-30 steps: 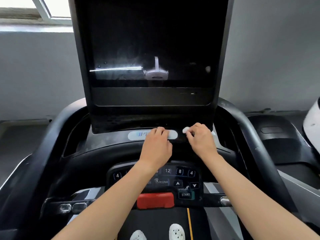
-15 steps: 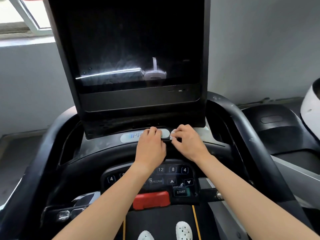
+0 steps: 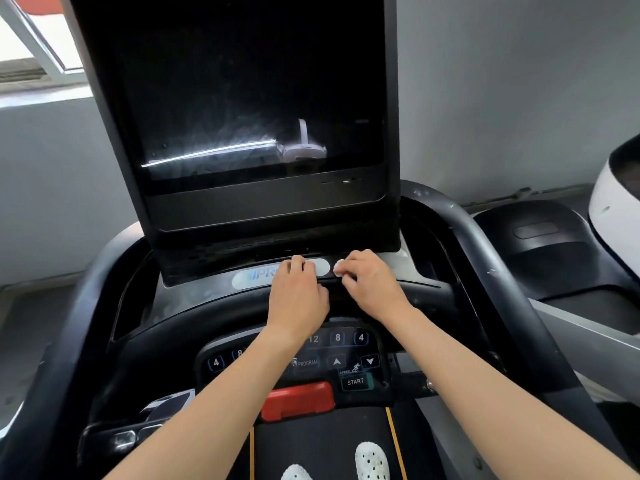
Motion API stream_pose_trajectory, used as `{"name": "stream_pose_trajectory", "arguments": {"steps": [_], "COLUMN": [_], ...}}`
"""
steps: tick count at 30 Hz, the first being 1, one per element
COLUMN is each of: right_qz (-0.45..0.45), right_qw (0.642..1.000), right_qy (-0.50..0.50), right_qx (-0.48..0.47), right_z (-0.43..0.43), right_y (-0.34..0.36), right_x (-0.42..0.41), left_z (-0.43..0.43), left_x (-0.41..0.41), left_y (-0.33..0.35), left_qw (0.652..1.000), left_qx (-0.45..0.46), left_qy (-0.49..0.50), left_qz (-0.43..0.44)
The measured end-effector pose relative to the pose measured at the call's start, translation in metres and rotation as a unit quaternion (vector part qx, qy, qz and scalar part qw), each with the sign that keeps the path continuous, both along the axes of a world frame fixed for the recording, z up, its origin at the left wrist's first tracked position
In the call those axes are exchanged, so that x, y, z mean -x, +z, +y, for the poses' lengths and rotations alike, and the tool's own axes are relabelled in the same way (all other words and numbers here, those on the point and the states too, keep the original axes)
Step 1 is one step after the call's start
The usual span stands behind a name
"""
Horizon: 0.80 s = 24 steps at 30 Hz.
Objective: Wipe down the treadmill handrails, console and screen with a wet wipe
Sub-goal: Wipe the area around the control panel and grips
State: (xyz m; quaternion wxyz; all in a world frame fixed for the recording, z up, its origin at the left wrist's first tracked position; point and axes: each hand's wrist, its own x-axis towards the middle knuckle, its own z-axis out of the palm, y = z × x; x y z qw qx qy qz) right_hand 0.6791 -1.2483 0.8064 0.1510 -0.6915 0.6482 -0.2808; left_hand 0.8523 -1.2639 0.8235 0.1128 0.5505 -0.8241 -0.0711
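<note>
On my feed the wet wipe (image 3: 338, 269) is only a small white wad, pinched at the fingertips of the right hand (image 3: 372, 285) and pressed onto the front ledge of the console (image 3: 207, 296), just below the bottom edge of the screen (image 3: 242, 81). That hand's fingers are curled tight together around the wad, knuckles up, so I see little of the wipe itself. Just beside it, almost touching, the left hand (image 3: 299, 296) rests on the same ledge with its fingers close together and loosely bent, the tips lying on a pale oval logo plate (image 3: 252, 276) and covering its right half; I see nothing held in it. The screen stands tall and dark, tilted back, with a bright streak and a pale shape reflected low in the glass, and faint smears around them. Both forearms reach in over the button panel (image 3: 346, 355), where I can read numbered keys, arrow keys and a START key (image 3: 355, 382), with a red stop button (image 3: 298, 401) at its near edge. The black right handrail (image 3: 491, 271) and left handrail (image 3: 79, 306) curve out from either side of the console toward me. Below the panel I make out the belt (image 3: 318, 445) and the toes of white shoes (image 3: 372, 460). Off to the right stands a second machine (image 3: 540, 251) with a white shell (image 3: 609, 209) at the frame edge, against a grey wall (image 3: 502, 81); a window (image 3: 38, 39) shows at top left.
</note>
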Motion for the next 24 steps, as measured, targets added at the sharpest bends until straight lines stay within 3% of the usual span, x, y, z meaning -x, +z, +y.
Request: {"name": "stream_pose_trajectory", "arguments": {"steps": [7, 14, 16, 20, 24], "right_qz": [-0.025, 0.001, 0.005, -0.023, -0.009], "right_qw": [0.966, 0.996, 0.994, 0.969, 0.977], "right_qy": [-0.256, -0.083, -0.105, -0.243, -0.212], "right_qx": [-0.006, 0.017, 0.015, -0.031, -0.023], "right_z": [0.021, 0.028, 0.033, 0.031, 0.019], "right_y": [-0.012, -0.010, -0.012, -0.020, -0.018], "right_x": [0.051, 0.037, 0.051, 0.080, 0.067], "left_z": [0.003, 0.003, 0.002, 0.001, 0.003], "left_x": [0.009, 0.034, 0.043, 0.047, 0.050], "left_y": [-0.003, 0.004, 0.005, 0.004, 0.003], "left_qw": [1.000, 0.996, 0.995, 0.994, 0.995], "left_qx": [-0.017, -0.033, -0.039, -0.051, -0.027], "left_qy": [0.008, -0.069, -0.082, -0.094, -0.087], "left_qz": [0.013, 0.048, 0.044, 0.007, -0.029]}}
